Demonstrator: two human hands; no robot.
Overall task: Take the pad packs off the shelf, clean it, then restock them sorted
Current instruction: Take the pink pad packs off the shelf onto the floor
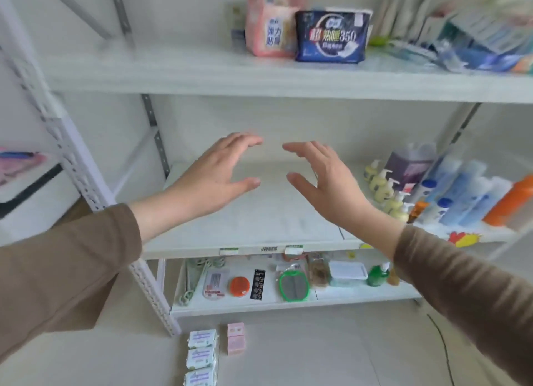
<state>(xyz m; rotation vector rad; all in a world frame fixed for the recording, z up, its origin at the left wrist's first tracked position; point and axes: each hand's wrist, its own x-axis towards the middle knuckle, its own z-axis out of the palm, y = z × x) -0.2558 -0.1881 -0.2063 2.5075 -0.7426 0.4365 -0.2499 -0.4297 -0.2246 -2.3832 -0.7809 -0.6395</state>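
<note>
We raise our left hand [219,172] and right hand [323,181], fingers spread wide and empty, toward the dark-blue plastic pad pack [331,36] on the white top shelf [202,74].

On my feed I see two bare hands, the left hand [212,172] and the right hand [327,181], with no rings or watch that I can make out. Each arm wears a loose brown long sleeve [63,270], seemingly soft knit fabric, ending just behind the wrist.
</note>
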